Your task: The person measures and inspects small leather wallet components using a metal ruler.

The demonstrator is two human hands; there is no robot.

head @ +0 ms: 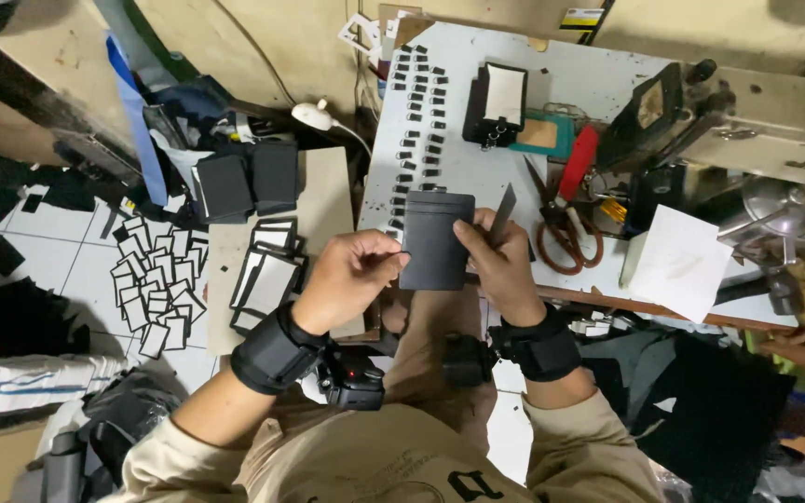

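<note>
— What have you got between your hands, over the edge of the white worktable (477,177)?

— A dark card holder (434,240), flat and rectangular, standing upright with its long axis pointing away from me toward the table. My left hand (351,275) is closed on its left edge, thumb and fingers pinching. My right hand (500,265) is curled against its right edge and also grips a thin grey blade-like strip (503,214), though I cannot quite tell what that tool is from this angle.

— Which hand is nearer to it?

— Both touch it; it lies dead centre between them, just short of the table's near edge.

— And beyond the holder?

— On the table, just right of the holder, red-handled scissors (566,200). Left of them, rows of small black clips (418,121) run up the tabletop. At the table's far end sits a black frame piece (498,102) with a pale insert. Left of the table, on a lower board, lie stacked black frames (267,275) and, farther left on the floor tiles, scattered cut windows (156,289).
</note>
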